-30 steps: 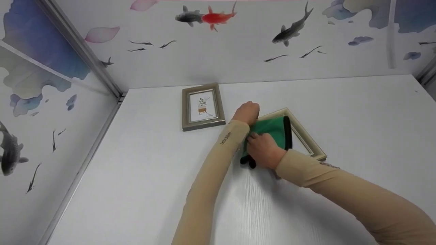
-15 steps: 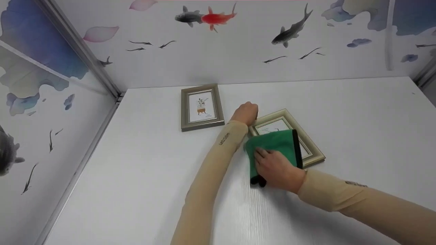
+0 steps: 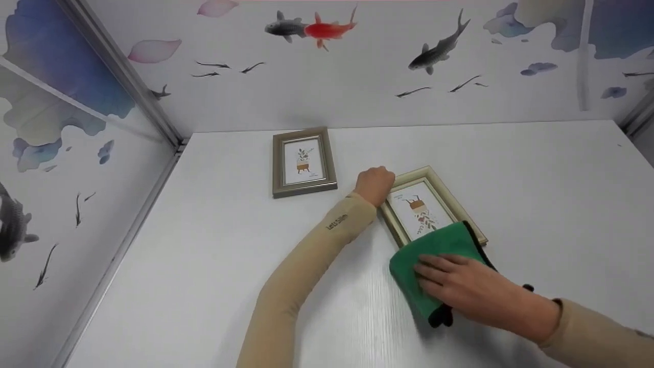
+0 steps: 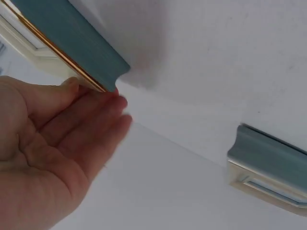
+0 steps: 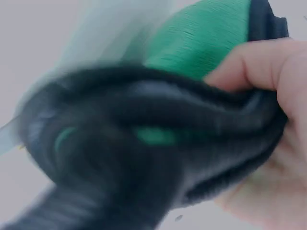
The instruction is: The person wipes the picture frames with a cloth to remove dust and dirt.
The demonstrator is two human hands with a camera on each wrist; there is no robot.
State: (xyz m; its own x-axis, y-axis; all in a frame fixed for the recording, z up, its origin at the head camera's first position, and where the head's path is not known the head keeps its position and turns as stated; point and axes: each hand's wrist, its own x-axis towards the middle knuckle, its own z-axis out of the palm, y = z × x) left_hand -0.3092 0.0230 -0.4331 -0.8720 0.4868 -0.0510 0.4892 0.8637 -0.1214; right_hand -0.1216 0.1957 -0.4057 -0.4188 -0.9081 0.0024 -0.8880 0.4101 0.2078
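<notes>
My left hand (image 3: 375, 185) pinches the upper left corner of a pale gold picture frame (image 3: 449, 197) lying tilted on the white table. Its plant print faces up, upside down to me. In the left wrist view, thumb and fingers of the left hand (image 4: 57, 139) close on the end of the frame (image 4: 79, 43). My right hand (image 3: 475, 289) holds a folded green cloth (image 3: 409, 263) with black edging over the frame's lower end, hiding that end. The right wrist view has the thumb of the right hand (image 5: 288, 72) tucked against the folded cloth (image 5: 201, 40), partly blurred.
A second, darker picture frame (image 3: 278, 163) with a plant print lies to the left, near the table's back edge. Behind the white table (image 3: 204, 245) rises a panel (image 3: 357, 97) printed with fish; a similar panel (image 3: 56, 189) stands at the left.
The right hand has drawn the cloth down and to the right, uncovering most of the print. The left hand has stayed at the frame's corner, shifting slightly down.
</notes>
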